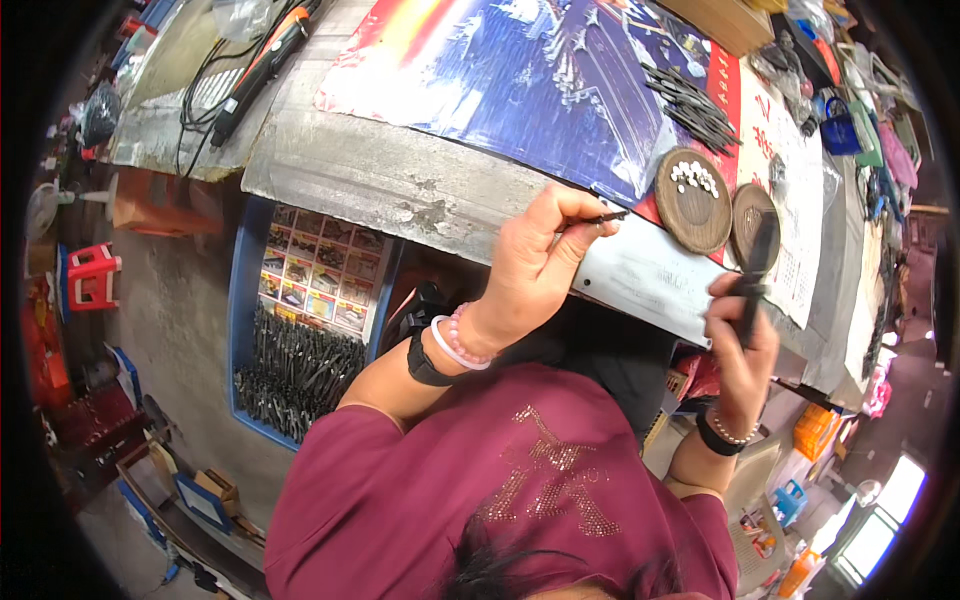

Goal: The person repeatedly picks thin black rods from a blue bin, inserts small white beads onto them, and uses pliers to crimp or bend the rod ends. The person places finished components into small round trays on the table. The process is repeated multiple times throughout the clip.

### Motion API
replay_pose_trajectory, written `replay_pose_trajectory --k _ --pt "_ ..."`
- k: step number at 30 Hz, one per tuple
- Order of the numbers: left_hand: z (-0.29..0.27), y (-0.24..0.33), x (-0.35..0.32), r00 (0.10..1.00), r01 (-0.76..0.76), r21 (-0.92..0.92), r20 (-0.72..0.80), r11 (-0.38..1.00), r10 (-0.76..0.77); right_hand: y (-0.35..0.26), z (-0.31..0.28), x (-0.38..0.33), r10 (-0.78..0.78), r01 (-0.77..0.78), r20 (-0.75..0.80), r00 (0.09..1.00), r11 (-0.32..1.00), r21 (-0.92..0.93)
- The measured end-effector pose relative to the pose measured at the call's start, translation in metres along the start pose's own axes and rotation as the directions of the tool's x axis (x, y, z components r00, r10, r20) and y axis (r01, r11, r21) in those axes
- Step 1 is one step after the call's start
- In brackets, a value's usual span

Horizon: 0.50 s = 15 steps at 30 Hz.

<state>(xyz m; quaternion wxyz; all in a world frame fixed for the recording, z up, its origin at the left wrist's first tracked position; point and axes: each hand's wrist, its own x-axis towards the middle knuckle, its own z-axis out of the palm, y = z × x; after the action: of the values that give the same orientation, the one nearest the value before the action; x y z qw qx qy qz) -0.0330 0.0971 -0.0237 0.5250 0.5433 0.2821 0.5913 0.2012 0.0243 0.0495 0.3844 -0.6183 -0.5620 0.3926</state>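
Slender dark piece (612, 216), pinched in the left hand (545, 250), points rightward, roughly crosswise to the blurred black tool (752, 290) gripped in the right hand (742, 345).

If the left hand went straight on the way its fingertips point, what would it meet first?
Probably the round brown dish with white pieces, lying ahead of the left hand; relative height is unclear.

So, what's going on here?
The person's left hand pinches a thin dark piece above the bench edge, while the right hand grips a long dark thing, too blurred to name. Beyond them, a round brown dish holds small white bits, near a pile of dark pieces. A blue tray below holds many more.
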Motion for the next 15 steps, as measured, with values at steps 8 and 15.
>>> replay_pose_trajectory --k 8,15 --pt "-0.006 -0.006 -0.003 0.997 -0.007 0.076 -0.074 0.997 0.012 -0.051 0.054 0.042 -0.331 0.398 0.222 0.917 0.782 -0.480" --pt "-0.010 -0.005 0.001 0.997 -0.056 0.061 -0.048 0.997 0.059 -0.077 0.050 0.040 -0.247 0.467 0.403 0.881 0.581 -0.666"
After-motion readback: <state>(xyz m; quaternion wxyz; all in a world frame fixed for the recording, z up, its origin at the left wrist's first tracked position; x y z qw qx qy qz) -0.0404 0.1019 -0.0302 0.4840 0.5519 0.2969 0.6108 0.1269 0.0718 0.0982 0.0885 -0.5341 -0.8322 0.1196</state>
